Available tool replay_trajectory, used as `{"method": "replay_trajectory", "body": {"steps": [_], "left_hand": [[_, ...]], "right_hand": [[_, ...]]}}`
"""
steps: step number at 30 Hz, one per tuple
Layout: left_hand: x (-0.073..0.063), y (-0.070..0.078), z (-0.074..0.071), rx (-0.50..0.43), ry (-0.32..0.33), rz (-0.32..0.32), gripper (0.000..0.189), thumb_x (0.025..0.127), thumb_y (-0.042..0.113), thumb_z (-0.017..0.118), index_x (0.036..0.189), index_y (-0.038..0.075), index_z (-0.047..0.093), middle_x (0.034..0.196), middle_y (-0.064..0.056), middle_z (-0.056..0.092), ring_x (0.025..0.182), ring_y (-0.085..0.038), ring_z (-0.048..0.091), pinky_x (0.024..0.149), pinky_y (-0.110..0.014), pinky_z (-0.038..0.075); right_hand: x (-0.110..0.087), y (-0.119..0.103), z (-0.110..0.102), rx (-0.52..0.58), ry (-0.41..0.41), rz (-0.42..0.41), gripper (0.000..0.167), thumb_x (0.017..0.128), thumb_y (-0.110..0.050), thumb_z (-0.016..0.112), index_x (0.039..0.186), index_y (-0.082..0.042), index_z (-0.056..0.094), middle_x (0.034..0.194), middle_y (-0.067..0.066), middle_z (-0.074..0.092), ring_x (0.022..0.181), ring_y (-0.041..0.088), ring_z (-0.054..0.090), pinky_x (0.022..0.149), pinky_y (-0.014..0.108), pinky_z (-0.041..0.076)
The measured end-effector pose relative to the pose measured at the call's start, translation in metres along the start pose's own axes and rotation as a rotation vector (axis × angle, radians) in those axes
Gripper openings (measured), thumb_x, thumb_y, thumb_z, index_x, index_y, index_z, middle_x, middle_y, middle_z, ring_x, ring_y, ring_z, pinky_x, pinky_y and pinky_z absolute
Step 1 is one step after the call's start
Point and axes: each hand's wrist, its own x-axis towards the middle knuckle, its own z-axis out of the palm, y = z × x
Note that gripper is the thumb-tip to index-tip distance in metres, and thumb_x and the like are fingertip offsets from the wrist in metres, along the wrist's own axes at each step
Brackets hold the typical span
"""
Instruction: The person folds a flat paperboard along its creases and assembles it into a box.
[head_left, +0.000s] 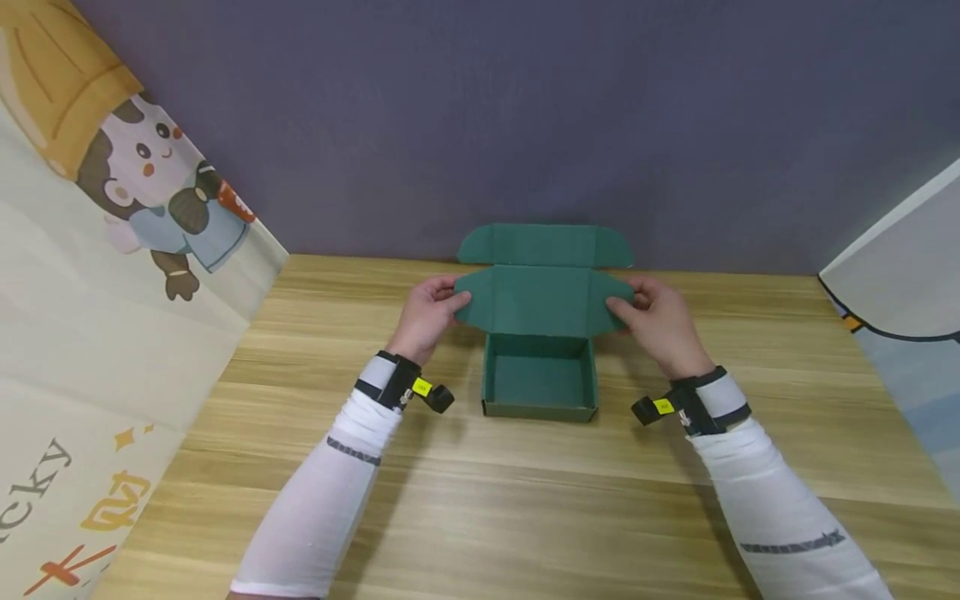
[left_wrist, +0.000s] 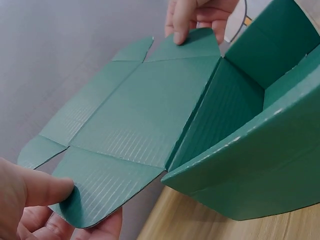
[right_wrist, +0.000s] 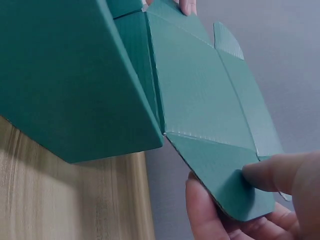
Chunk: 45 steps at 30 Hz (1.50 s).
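Observation:
A green cardboard box (head_left: 540, 412) stands on the table with its lid (head_left: 542, 300) raised at the back and its inside bare. My left hand (head_left: 427, 317) pinches the lid's left side flap (left_wrist: 107, 187), thumb on the inner face and fingers behind. On the opposite side, my right hand (head_left: 663, 325) pinches the right side flap (right_wrist: 220, 172) the same way. Beyond the lid panel, the front tuck flap (head_left: 543, 244) extends upward with a rounded ear at each end. Both wrist views show the creases between panel and flaps.
The wood-grain table (head_left: 525, 517) meets a dark grey-blue wall (head_left: 525, 108) right behind the box. A cartoon-printed sheet (head_left: 112, 350) borders the table on the left, and another pale printed sheet (head_left: 900, 258) on the right.

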Motion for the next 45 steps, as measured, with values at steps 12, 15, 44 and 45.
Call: {"method": "replay_trajectory", "body": {"steps": [12,15,44,45], "left_hand": [[-0.013,0.003,0.007,0.203,0.083,0.156,0.027,0.091,0.013,0.068,0.117,0.008,0.065,0.101,-0.010,0.067,0.082,-0.018,0.066,0.072,-0.042,0.059],[-0.018,0.005,0.011,0.288,0.106,0.240,0.026,0.091,0.014,0.068,0.116,0.009,0.066,0.101,-0.007,0.068,0.084,-0.017,0.066,0.072,-0.037,0.058],[-0.051,-0.006,0.063,0.532,0.323,0.632,0.023,0.089,0.007,0.066,0.112,0.001,0.065,0.104,-0.010,0.066,0.084,-0.017,0.068,0.065,-0.018,0.056],[-0.051,-0.006,0.064,0.533,0.330,0.639,0.023,0.089,0.007,0.066,0.111,0.000,0.065,0.103,-0.010,0.066,0.083,-0.017,0.069,0.065,-0.017,0.056]], "right_hand": [[-0.012,-0.013,0.005,-0.166,0.049,-0.113,0.029,0.097,-0.018,0.058,0.119,0.000,0.061,0.098,0.021,0.072,0.067,0.020,0.071,0.057,0.030,0.057],[-0.016,-0.019,0.009,-0.225,0.081,-0.152,0.028,0.096,-0.016,0.058,0.117,0.001,0.061,0.096,0.021,0.072,0.071,0.024,0.071,0.055,0.027,0.057],[-0.037,-0.036,0.055,-0.451,0.325,-0.348,0.022,0.093,-0.012,0.060,0.110,0.002,0.057,0.090,0.017,0.068,0.076,0.027,0.067,0.059,0.041,0.055],[-0.037,-0.035,0.056,-0.455,0.331,-0.358,0.022,0.093,-0.012,0.060,0.109,0.002,0.057,0.090,0.017,0.068,0.076,0.027,0.067,0.059,0.041,0.056]]}}
